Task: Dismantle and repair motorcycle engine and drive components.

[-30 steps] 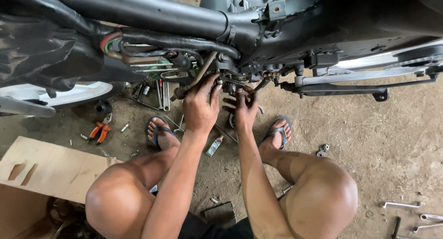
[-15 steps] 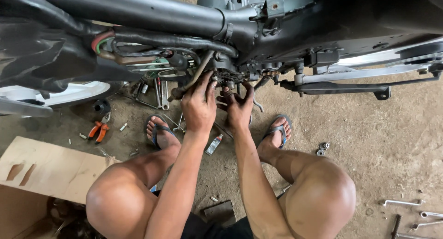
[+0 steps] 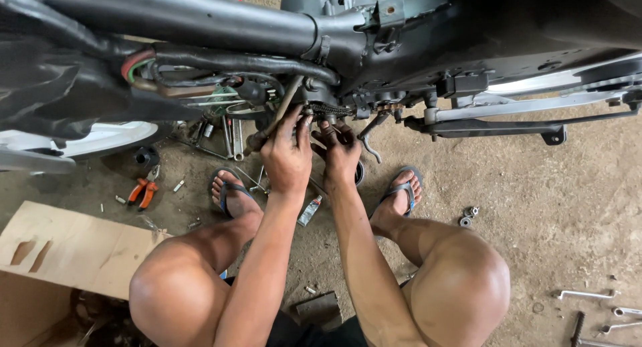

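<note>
1. Here, the left hand reaches up under the black motorcycle frame, its greasy fingers curled narrowly on the drive chain at the engine's underside.
2. The right hand sits just beside it, fingertips pinching the same chain from below; how firmly, I cannot tell.
3. Orange-handled pliers lie on the dirt floor near the left sandalled foot.
4. Wrenches lie well apart, at the right.

Greasy drive chain under motorcycle frame
</note>
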